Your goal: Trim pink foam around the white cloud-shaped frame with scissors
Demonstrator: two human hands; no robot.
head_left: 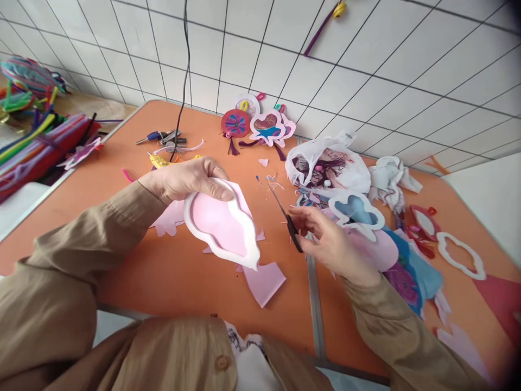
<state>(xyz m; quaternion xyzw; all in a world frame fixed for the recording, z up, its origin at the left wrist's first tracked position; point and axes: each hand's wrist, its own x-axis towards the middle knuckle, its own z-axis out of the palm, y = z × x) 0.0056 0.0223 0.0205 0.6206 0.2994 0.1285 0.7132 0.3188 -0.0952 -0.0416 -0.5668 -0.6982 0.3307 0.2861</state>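
My left hand pinches the upper edge of a white cloud-shaped frame backed with pink sheet. Some of that pink backing sticks out past the frame's right side. To the right, my right hand is closed around the dark handles of scissors. Their thin blades point up and left, away from the frame, and look closed or nearly so. A cut pink scrap lies on the orange table below the frame. Another pink piece lies partly hidden behind my left forearm.
A yellow glue gun with a black cord and several hand tools lie back left. Finished ornaments rest by the tiled wall. A white plastic bag, a blue-backed cloud frame and a bare white frame crowd the right.
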